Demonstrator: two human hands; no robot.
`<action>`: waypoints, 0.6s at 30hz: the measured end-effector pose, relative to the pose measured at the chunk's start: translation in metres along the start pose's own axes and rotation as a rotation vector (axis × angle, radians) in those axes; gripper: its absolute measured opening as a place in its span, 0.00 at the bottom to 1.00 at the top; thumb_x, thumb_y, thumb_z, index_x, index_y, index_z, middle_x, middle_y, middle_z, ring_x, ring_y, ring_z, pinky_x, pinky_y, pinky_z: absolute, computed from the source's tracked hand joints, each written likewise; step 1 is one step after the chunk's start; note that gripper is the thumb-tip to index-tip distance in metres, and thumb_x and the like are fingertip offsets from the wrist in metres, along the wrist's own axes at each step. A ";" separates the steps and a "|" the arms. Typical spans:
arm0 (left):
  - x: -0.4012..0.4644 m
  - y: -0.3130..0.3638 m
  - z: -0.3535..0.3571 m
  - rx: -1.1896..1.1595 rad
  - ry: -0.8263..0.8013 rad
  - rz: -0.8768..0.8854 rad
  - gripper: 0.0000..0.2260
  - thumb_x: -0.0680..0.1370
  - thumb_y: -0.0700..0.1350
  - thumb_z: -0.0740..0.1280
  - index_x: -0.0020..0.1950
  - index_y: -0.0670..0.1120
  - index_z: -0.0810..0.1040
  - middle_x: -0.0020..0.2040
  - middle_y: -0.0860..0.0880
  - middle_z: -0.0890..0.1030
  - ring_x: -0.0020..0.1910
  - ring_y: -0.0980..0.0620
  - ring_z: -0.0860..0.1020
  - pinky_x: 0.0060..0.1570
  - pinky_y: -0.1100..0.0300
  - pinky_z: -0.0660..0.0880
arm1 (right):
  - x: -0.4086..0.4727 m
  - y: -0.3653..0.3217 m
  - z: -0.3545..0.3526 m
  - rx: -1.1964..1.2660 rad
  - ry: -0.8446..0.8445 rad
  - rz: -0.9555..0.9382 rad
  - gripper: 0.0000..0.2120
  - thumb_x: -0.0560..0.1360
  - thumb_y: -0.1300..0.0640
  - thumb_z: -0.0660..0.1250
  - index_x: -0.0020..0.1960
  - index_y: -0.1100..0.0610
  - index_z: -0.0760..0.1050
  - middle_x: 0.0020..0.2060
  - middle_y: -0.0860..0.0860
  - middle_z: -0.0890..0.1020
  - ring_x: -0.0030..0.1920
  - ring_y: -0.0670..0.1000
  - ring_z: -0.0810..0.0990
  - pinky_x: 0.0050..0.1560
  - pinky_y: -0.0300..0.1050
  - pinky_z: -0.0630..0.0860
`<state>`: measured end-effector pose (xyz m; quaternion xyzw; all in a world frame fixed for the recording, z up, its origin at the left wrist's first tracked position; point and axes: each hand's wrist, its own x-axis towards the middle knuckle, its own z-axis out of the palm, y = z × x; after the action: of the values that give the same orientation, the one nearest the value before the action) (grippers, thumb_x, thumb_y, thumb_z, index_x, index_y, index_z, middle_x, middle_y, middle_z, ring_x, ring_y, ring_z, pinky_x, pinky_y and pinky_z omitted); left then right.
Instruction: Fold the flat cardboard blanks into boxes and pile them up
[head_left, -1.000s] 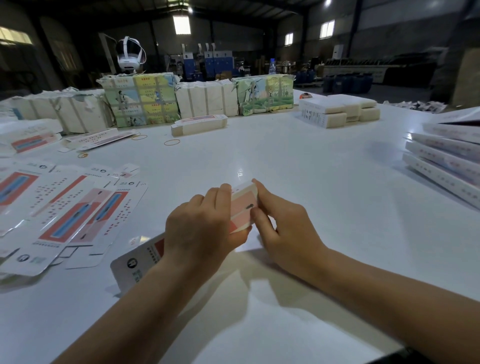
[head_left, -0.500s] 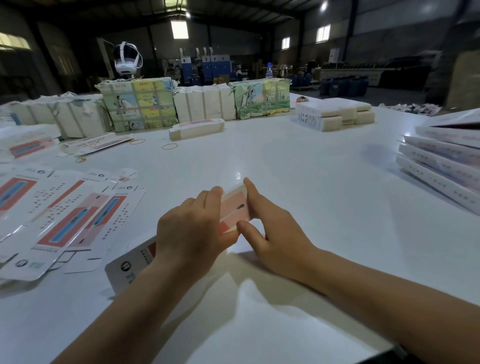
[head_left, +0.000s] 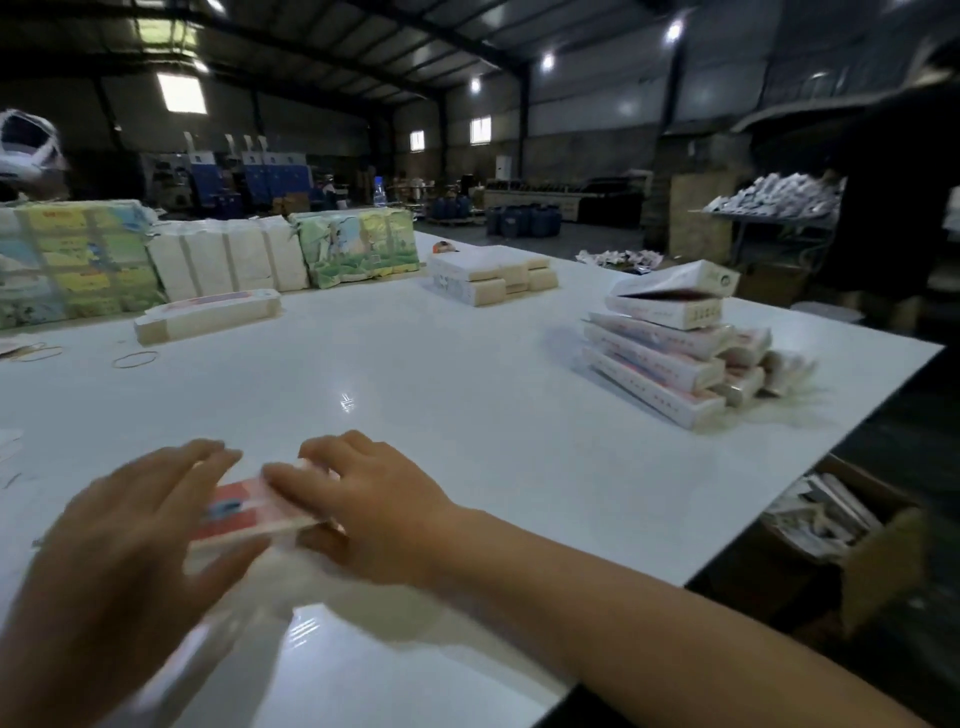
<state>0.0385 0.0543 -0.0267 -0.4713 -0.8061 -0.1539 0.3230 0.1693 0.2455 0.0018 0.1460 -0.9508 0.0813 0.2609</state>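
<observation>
Head view is showing my two hands working low and near on the white table (head_left: 467, 415). Between them I am holding a red and white cardboard box (head_left: 249, 512), partly folded, lying just above the tabletop. My right hand (head_left: 374, 499) is gripping its right end, thumb pressing on the top face and fingers curling over the far edge. My left hand (head_left: 130, 525) is blurred; its fingers are lying spread over the left part of the box, but I cannot tell whether they are clamping it or only resting on it.

Far right on the table, a pile of finished boxes (head_left: 660, 358) is standing in slanted layers, and the top box (head_left: 670, 296) is sitting with its lid gaping open. Far in the middle, a low stack of pale packs (head_left: 491, 273) is lying. Along the far left edge, wrapped bundles (head_left: 228, 260) are standing in a row, with one long box (head_left: 208, 314) lying in front of them and a rubber band (head_left: 135, 359) near it. Off the right edge of the table, a brown carton (head_left: 852, 530) is sitting lower down, holding paper scraps.
</observation>
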 end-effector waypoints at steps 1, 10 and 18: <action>0.001 -0.004 0.003 -0.028 0.037 -0.024 0.31 0.72 0.64 0.61 0.66 0.42 0.71 0.61 0.40 0.75 0.57 0.37 0.74 0.56 0.37 0.71 | 0.001 0.007 -0.005 -0.073 -0.013 0.080 0.24 0.75 0.55 0.67 0.70 0.56 0.69 0.60 0.62 0.73 0.56 0.63 0.71 0.53 0.56 0.71; -0.005 0.017 0.005 -0.180 0.052 -0.149 0.20 0.70 0.58 0.60 0.52 0.46 0.81 0.53 0.46 0.80 0.52 0.40 0.78 0.50 0.38 0.74 | -0.063 0.146 -0.093 -0.356 0.146 0.731 0.18 0.77 0.51 0.61 0.66 0.47 0.73 0.61 0.56 0.73 0.60 0.58 0.71 0.55 0.50 0.70; -0.010 0.022 0.018 -0.339 -0.049 -0.201 0.11 0.70 0.59 0.61 0.50 0.61 0.77 0.51 0.54 0.79 0.52 0.46 0.78 0.51 0.41 0.74 | -0.156 0.201 -0.099 -0.700 -0.002 1.041 0.15 0.77 0.47 0.56 0.60 0.51 0.72 0.60 0.53 0.75 0.61 0.56 0.70 0.60 0.53 0.66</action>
<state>0.0543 0.0692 -0.0482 -0.4399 -0.8193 -0.3072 0.2023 0.2804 0.4952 -0.0107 -0.4302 -0.8679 -0.1184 0.2185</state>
